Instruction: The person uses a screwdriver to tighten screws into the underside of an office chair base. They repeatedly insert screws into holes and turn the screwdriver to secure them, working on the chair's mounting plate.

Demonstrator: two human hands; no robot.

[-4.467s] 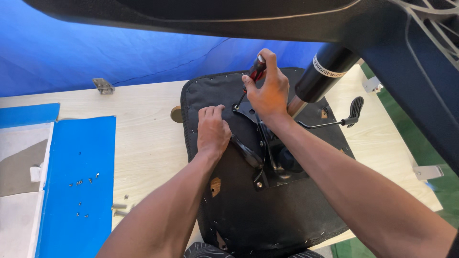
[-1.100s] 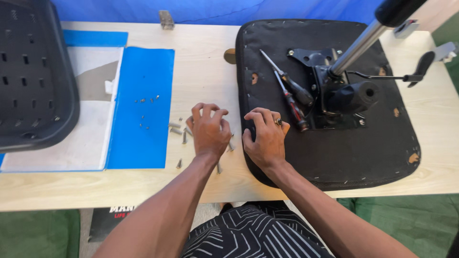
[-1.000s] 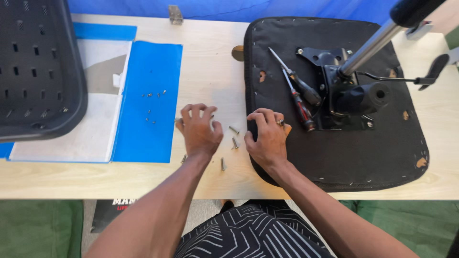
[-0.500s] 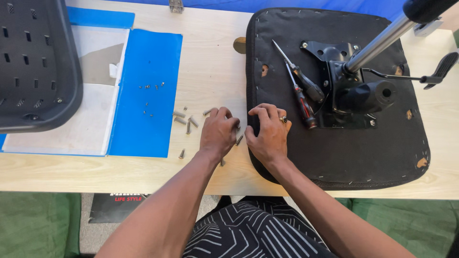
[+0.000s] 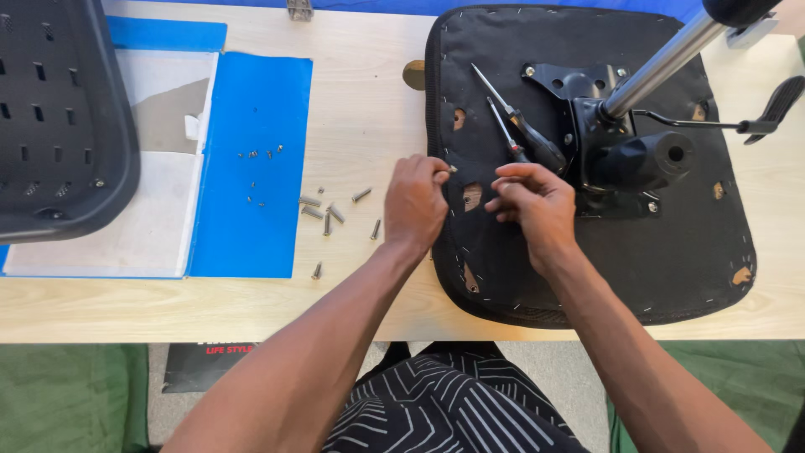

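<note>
Bolt point(image 5: 452, 169): your left hand point(image 5: 415, 205) pinching it over seat underside point(image 5: 587, 252); right hand point(image 5: 537, 205) fingers curling, grip unclear; loose bolts point(image 5: 335, 214) lying left on bench point(image 5: 360, 101).

You have bright, even daylight across the wooden table point(image 5: 360, 109), with only soft, short shadows under your forearms. The metal post point(image 5: 662, 63) shows a mild sheen, no harsh glare. Focus is sharp throughout; the edges curve slightly from the wide lens.
</note>
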